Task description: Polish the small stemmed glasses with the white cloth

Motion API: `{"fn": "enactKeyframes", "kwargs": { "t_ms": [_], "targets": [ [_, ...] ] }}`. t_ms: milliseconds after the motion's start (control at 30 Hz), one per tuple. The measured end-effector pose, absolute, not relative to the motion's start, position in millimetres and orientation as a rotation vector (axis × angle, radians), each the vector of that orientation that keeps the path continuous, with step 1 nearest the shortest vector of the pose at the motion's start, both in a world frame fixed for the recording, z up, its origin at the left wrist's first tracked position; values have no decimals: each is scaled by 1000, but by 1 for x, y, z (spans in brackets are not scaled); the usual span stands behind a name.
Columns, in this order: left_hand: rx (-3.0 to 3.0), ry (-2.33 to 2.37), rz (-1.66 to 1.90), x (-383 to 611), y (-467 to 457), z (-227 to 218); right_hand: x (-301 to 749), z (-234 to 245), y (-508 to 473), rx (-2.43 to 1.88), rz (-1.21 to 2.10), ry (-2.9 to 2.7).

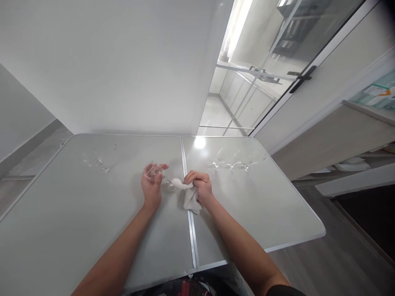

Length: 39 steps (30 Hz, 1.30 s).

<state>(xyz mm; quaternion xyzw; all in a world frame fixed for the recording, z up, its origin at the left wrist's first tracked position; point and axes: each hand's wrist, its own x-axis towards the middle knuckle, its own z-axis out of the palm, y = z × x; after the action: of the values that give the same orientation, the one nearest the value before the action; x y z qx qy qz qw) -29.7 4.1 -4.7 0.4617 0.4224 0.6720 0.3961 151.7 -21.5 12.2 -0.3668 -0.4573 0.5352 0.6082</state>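
Observation:
My left hand (151,183) is closed around the bowl of a clear stemmed wine glass (156,172), which it holds tilted above the table. The glass's stem and foot point right, toward my right hand (200,185). That hand grips a bunched white cloth (191,199). One end of the cloth sticks out left, close to the glass's foot; whether they touch I cannot tell. The rest of the cloth hangs below my fingers.
Several clear stemmed glasses (231,165) stand in a row at the table's back right. More clear glassware (105,167) is at the left. A metal seam (191,230) crosses the pale table (247,205). Behind are a white wall (123,74) and a glazed door (256,82).

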Motion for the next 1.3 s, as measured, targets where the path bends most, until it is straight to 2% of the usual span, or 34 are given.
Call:
{"fn": "enactKeyframes", "kwargs": {
  "t_ms": [67,133,267,367,567,733,1033,1300],
  "targets": [
    [1168,998,1685,-28,2,-4,152,16,-26,-900,1287,-1180],
    [1202,939,1633,-27,-1,-1,148,18,-29,-1059,1194,-1344],
    [1289,861,1501,-25,-8,6,134,17,-32,-1398,684,-1806],
    [1309,812,1451,-23,-12,9,125,13,-34,-1508,454,-2042],
    [1357,751,1342,-18,-14,3,119,14,-38,-1632,443,-2132],
    [1370,640,1373,-18,-8,-4,138,18,-48,-1681,377,-2008],
    [1431,922,1397,-22,-2,-9,262,25,-72,-1992,219,-1238],
    [1486,886,1383,-23,0,-10,305,13,-53,-2122,274,-1127]
  ]
}}
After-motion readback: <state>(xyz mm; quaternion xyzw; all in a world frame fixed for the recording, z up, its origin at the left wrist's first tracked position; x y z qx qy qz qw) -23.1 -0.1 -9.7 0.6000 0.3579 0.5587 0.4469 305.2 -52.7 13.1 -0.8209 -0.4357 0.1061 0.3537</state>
